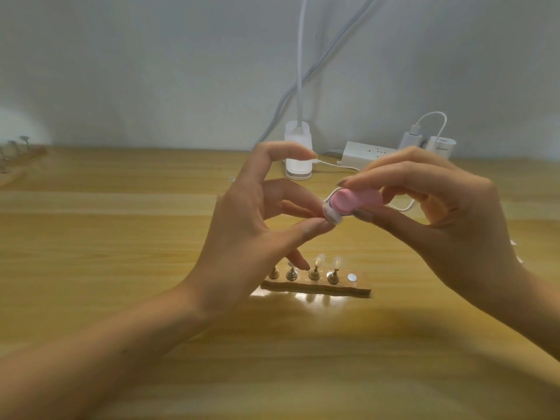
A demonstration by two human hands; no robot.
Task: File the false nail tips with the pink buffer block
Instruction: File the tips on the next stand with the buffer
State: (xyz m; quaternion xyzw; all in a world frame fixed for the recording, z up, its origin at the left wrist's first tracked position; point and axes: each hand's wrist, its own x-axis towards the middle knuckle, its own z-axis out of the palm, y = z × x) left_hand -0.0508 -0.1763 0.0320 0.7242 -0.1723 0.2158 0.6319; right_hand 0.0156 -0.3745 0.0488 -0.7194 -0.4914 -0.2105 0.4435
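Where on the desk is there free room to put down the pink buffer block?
Bare desk lies left of the wooden nail stand, and in front of it, toward the near edge. The back right is crowded: lamp base, power strip, plugs and white cable.

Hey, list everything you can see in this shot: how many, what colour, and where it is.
pink buffer block: one, pink, against the held tip
false nail tip: one, clear, between the hands
nail stand: one, wooden, on the table below the hands
pegs: four visible, brass, upright on the nail stand; at least two carry clear tips
disc: one, silver, right end of the nail stand
second stand: one, blurred, far left
lamp base: one, white, table's back edge
power strip: one, white, right of the lamp base
chargers: two, white, by the power strip
table: one, light wood
left hand: pinches the false nail tip
right hand: pinches the pink buffer block
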